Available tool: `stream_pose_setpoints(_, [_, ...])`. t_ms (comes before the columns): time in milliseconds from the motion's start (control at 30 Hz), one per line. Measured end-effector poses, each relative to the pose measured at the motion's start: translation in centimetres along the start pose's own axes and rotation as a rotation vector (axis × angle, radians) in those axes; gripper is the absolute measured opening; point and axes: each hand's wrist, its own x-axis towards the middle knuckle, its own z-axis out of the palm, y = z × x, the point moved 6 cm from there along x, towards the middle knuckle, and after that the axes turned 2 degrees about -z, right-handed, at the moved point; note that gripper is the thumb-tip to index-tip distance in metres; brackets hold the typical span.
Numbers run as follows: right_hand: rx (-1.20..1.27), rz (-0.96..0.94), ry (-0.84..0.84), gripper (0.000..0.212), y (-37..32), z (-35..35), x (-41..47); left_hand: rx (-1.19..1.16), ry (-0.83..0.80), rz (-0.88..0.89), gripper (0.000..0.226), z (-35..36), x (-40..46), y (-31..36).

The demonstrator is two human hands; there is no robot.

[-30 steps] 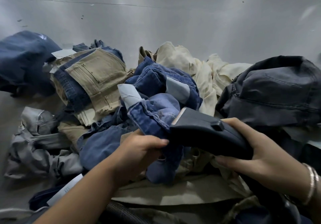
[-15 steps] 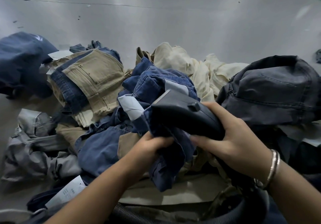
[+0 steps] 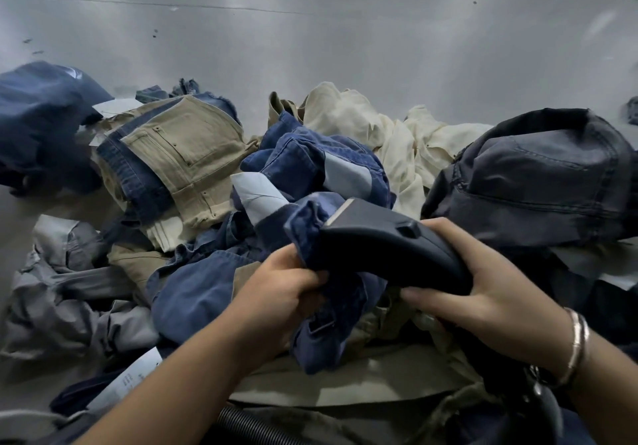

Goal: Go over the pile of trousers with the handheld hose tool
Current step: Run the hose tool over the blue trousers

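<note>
A heap of trousers lies before me on a grey surface (image 3: 345, 47). My right hand (image 3: 483, 299) grips the dark handheld hose tool (image 3: 386, 244), its flat nozzle mouth pointing up and left against a pair of blue denim trousers (image 3: 310, 175). My left hand (image 3: 279, 289) grips a bunched fold of that same blue denim just below the nozzle. A ribbed black hose (image 3: 248, 427) runs along the bottom edge.
Tan trousers (image 3: 186, 154) lie folded at the left, cream ones (image 3: 397, 134) at the back, dark charcoal ones (image 3: 545, 182) at the right, grey ones (image 3: 69, 289) at the lower left, navy ones (image 3: 41, 116) far left. White paper tags (image 3: 131, 375) poke out.
The tool first slid left and up over the blue denim, then came back a little to the right. My left hand keeps its hold on the bunched fabric.
</note>
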Motion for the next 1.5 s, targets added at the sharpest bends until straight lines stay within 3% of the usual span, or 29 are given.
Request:
stream_pose_setpoints(100, [0.007, -0.007, 0.074, 0.042, -0.6, -0.4, 0.6, 0.246, -0.069, -0.031, 0.027, 0.5, -0.2, -0.8])
stream_pose_setpoints(167, [0.017, 0.005, 0.111, 0.039, -0.9, -0.9, 1.1, 0.328, -0.075, -0.061, 0.029, 1.0, -0.2, -1.3])
stream_pose_setpoints(300, [0.120, 0.042, 0.169, 0.038, -0.8, -2.8, 1.2, -0.055, 0.132, -0.035, 0.038, -0.3, 0.9, -0.8])
stream_pose_setpoints(400, [0.157, 0.055, 0.077, 0.039, -0.6, -2.5, 0.6, -0.157, 0.146, -0.016, 0.013, -1.2, 1.2, 0.1])
stream_pose_setpoints(533, [0.063, 0.044, -0.065, 0.042, -0.3, -0.8, 0.8, 0.024, 0.093, 0.017, 0.015, -0.7, 1.1, -0.1])
stream_pose_setpoints(667, [-0.005, 0.033, 0.011, 0.039, -0.5, -0.7, 1.6, 0.408, 0.039, 0.013, 0.015, -0.3, 0.6, -1.2])
stream_pose_setpoints(767, [0.107, 0.067, 0.080, 0.038, -0.1, -2.0, 1.5, 0.301, 0.065, 0.024, 0.019, -0.6, 0.8, -1.0])
stream_pose_setpoints(833, [0.167, 0.109, 0.027, 0.040, 0.0, -2.2, 1.0, 0.229, 0.082, 0.016, 0.021, -0.8, 1.1, -0.9])
stream_pose_setpoints(933, [0.101, 0.125, -0.085, 0.041, 0.3, -0.9, 0.6, 0.375, 0.050, 0.047, 0.024, -0.3, 1.0, -1.0])
stream_pose_setpoints(1033, [0.022, 0.109, -0.009, 0.038, 0.7, -0.7, 1.2, 0.453, 0.034, 0.057, 0.024, 0.1, 1.0, -1.3])
stream_pose_setpoints(1133, [0.136, 0.125, 0.085, 0.036, 0.8, -2.3, 1.4, 0.339, 0.053, 0.033, 0.022, -0.3, 1.3, -1.3])
stream_pose_setpoints(1300, [0.110, 0.149, -0.074, 0.037, 1.1, -0.4, 0.7, 0.252, 0.043, -0.015, 0.022, -0.6, 1.2, -1.9])
stream_pose_setpoints(1367, [0.061, 0.142, 0.020, 0.035, 1.6, -0.3, 1.4, 0.141, 0.044, -0.057, 0.032, -0.9, 1.2, -2.4])
stream_pose_setpoints(1500, [0.101, 0.170, 0.322, 0.028, 2.0, -3.5, 1.7, -0.453, -0.049, -0.214, 0.030, -1.2, 1.5, -2.5])
